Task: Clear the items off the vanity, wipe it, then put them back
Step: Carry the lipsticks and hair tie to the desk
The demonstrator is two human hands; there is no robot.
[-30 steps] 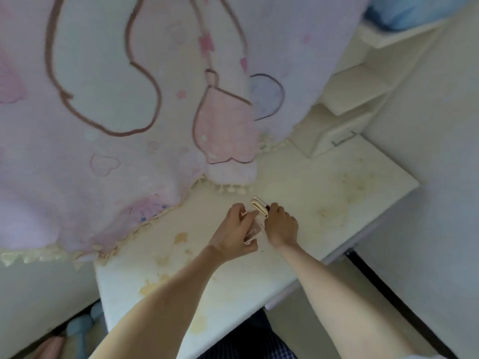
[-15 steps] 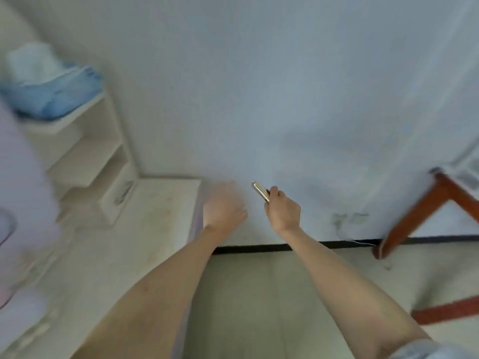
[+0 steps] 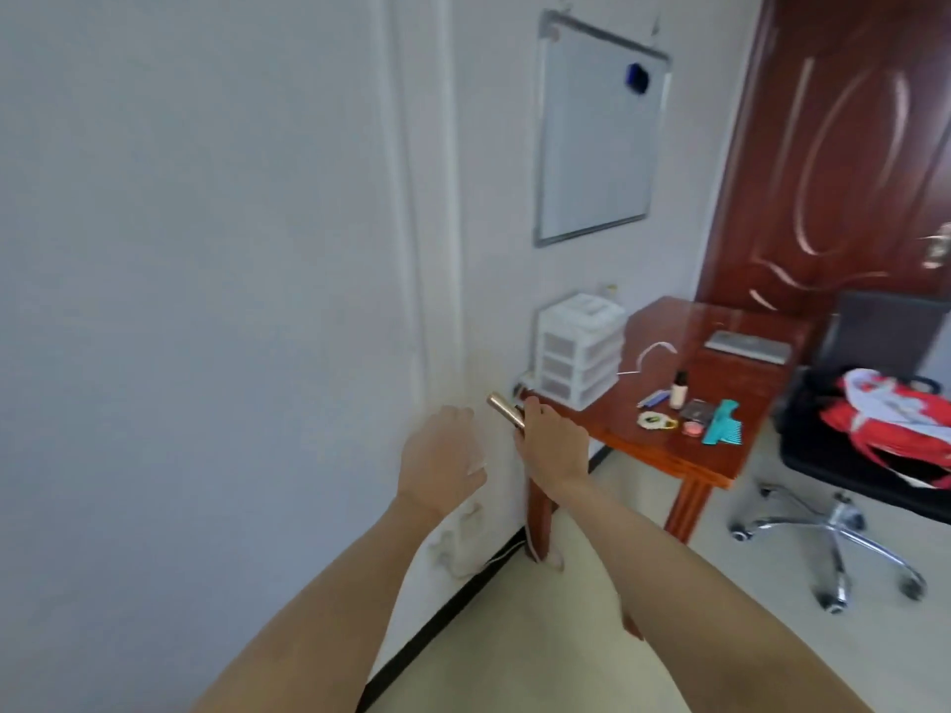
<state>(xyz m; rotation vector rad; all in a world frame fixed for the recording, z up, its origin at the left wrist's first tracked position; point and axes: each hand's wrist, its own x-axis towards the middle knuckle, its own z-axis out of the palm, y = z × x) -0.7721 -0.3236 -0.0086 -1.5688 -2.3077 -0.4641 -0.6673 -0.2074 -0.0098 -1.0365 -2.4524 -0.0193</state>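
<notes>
The right hand [image 3: 553, 445] grips one gold tube [image 3: 506, 410]; the left hand [image 3: 440, 463] hangs loose, holding nothing.

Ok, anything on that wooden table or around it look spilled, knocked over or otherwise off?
Nothing looks spilled. On the wooden table the small bottle stands upright, and the teal comb lies flat near the front edge. Only oddity: a red and white garment heaped on the office chair.

A reddish wooden table [image 3: 741, 342] carries a white drawer unit [image 3: 576, 352], small bottle [image 3: 679, 391], teal comb [image 3: 723, 423] and a flat grey device [image 3: 749, 347]
</notes>
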